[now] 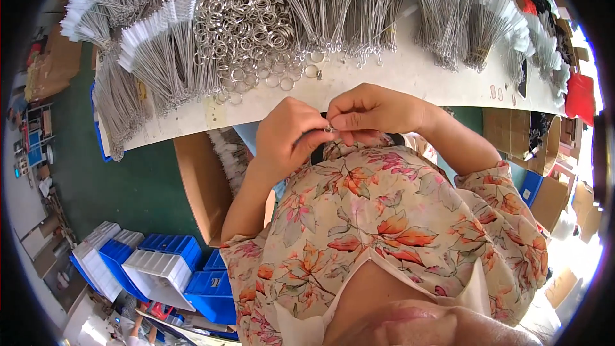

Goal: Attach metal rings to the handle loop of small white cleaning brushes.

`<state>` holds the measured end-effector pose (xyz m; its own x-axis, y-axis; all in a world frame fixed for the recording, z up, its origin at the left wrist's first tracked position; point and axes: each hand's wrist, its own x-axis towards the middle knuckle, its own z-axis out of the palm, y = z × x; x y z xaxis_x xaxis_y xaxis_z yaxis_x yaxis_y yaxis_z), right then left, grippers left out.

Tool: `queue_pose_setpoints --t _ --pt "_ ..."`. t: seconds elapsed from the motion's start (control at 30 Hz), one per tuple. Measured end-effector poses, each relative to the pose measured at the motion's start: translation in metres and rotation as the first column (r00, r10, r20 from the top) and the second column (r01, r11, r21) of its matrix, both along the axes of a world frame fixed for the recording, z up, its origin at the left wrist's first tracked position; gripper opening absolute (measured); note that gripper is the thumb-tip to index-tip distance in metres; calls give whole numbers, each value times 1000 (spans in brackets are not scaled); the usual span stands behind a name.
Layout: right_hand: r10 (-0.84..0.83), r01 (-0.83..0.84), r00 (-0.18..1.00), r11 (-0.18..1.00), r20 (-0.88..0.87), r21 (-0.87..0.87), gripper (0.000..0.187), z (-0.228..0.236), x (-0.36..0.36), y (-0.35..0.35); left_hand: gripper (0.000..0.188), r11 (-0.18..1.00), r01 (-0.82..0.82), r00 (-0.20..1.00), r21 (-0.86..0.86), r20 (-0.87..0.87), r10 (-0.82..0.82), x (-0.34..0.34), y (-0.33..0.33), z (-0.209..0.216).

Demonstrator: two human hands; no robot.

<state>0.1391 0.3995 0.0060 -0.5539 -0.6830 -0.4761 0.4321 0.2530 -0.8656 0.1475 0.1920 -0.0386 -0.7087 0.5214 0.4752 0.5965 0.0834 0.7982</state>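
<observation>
Silvery and small, a metal piece (329, 129) is pinched between the fingers of the left hand (288, 129) and right hand (375, 109). Beyond, rings (246, 16) are heaped on the bench (384, 75).

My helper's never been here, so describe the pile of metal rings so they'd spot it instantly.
Find the pale table across the top of the view. Left of its middle, heaped between bundles of wire-stemmed brushes, are the metal rings. Shiny round loops set them apart from straight stems either side.
</observation>
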Motion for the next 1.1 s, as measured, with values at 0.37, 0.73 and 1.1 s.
queue_pose_setpoints --t 0.37,0.73,1.1 --pt "606 370 507 489 -613 790 14 -53 14 40 14 788 -325 934 -523 -305 183 -41 -23 -47" --pt "-455 438 585 874 -671 -211 12 -5 -12 -21 17 747 -296 660 596 693 -291 -28 1 -17" --pt "-464 319 439 881 -769 -350 10 -3 -3 -26 19 704 -380 604 600 737 -303 -25 22 8"
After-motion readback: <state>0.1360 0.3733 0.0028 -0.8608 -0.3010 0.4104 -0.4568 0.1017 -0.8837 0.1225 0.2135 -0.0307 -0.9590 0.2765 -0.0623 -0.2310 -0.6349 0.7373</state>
